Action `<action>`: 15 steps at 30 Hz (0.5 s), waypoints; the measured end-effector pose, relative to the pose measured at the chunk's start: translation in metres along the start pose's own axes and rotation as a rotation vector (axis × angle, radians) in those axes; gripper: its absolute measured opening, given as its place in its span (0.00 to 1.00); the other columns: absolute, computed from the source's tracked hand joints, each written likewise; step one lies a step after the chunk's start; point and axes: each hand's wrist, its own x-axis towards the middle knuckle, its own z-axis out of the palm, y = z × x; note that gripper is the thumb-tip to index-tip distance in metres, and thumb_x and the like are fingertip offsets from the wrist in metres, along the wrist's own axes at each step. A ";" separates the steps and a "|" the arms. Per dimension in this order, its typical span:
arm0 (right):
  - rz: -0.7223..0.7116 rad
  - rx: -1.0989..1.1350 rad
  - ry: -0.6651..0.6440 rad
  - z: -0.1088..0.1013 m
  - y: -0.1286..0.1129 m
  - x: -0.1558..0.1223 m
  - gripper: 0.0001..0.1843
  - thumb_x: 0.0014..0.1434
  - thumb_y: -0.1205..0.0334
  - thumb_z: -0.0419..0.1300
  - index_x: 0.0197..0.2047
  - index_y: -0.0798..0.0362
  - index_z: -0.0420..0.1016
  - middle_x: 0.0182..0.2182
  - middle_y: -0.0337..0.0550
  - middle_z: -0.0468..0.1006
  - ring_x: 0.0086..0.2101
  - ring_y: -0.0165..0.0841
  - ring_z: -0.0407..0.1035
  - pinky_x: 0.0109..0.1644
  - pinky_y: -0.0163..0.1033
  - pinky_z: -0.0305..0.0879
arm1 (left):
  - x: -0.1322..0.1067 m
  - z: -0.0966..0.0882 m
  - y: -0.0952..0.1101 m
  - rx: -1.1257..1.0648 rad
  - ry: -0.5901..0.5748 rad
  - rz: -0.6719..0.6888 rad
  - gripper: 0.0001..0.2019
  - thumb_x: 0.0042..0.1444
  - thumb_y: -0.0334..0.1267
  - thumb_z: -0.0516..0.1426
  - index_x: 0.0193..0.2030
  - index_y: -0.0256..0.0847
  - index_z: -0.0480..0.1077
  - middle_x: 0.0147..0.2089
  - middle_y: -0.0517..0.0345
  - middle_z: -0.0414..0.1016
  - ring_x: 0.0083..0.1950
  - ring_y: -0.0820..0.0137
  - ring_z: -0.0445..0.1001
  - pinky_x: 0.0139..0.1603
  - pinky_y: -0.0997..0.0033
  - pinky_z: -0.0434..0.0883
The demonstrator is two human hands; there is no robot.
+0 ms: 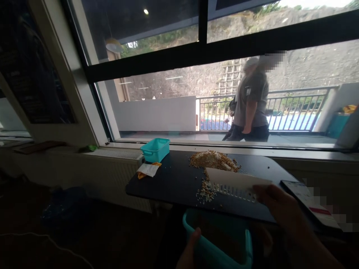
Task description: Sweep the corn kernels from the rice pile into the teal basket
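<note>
My right hand point(276, 200) grips one end of a flat white strip point(232, 179) with a row of slots along its lower edge. The strip reaches left across the dark table point(174, 186), beside a small spread of mixed brown and white grains point(206, 190). Behind it lies a larger heap of grains point(213, 160), pale in the middle with brown kernels around. Below the table's front edge, my left hand point(190, 248) holds a teal plastic bin point(186, 220) by its left side, thumb over the rim. The inside of that bin is too dark to make out.
A smaller teal basket point(157, 149) stands at the table's back left, with a white and yellow packet point(148, 170) before it. A dark flat thing point(308, 201) lies on the right. Beyond the window, a person point(251, 101) is outside. A radiator point(123, 168) is left.
</note>
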 end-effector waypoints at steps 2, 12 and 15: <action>0.019 0.004 -0.006 0.002 0.001 0.003 0.15 0.44 0.46 0.61 0.22 0.49 0.73 0.17 0.39 0.75 0.21 0.35 0.69 0.25 0.38 0.64 | 0.000 0.002 0.000 -0.008 0.005 -0.029 0.27 0.56 0.55 0.58 0.57 0.42 0.68 0.55 0.41 0.73 0.57 0.48 0.70 0.50 0.51 0.72; -0.009 0.040 -0.024 -0.001 0.008 -0.007 0.15 0.44 0.47 0.62 0.21 0.51 0.70 0.18 0.36 0.75 0.22 0.32 0.68 0.27 0.36 0.63 | -0.022 0.018 -0.002 0.003 -0.008 -0.032 0.30 0.59 0.56 0.53 0.60 0.34 0.64 0.56 0.41 0.73 0.53 0.55 0.73 0.54 0.56 0.69; -0.017 0.008 -0.035 -0.009 0.005 -0.017 0.15 0.46 0.48 0.62 0.21 0.51 0.71 0.18 0.38 0.76 0.23 0.33 0.70 0.27 0.36 0.64 | -0.023 0.018 -0.002 0.011 0.019 -0.040 0.30 0.59 0.56 0.54 0.60 0.35 0.64 0.55 0.41 0.74 0.51 0.56 0.74 0.52 0.57 0.69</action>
